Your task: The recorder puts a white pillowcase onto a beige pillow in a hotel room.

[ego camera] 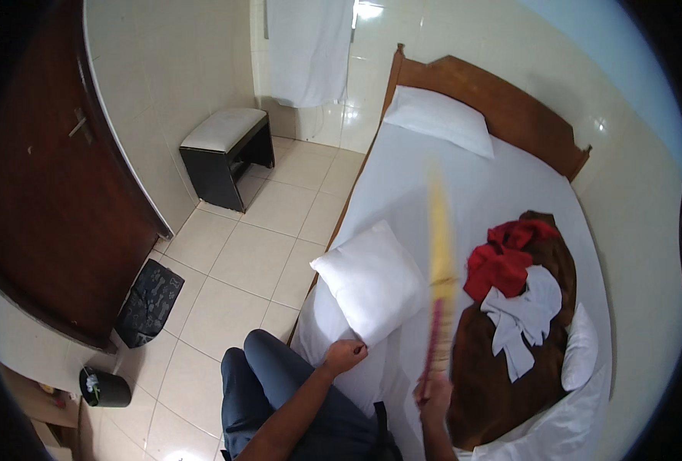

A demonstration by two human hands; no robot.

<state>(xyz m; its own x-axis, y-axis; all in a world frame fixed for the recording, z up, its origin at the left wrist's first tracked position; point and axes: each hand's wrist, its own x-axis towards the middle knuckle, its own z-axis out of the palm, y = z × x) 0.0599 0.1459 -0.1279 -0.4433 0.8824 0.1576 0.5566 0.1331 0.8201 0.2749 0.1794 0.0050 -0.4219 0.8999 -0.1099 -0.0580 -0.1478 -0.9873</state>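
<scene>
My left hand [345,356] grips the near corner of a square white pillow [375,282], which lies on the bed's white sheet [398,190]. In my right hand [434,395] is the lower end of a long yellow and pinkish stick-like thing [440,253], blurred, perhaps a bundled broom. It stands out over the bed, away from me. Right of it a brown blanket [491,369] is spread, with red cloth [499,268] and a crumpled white garment [528,305] on top.
A white pillow [442,118] lies by the wooden headboard [485,92], and a small one [580,348] at the bed's right edge. A padded stool [226,129], a dark floor mat [151,302], a black bin [106,387] and a brown door [59,190] are to the left.
</scene>
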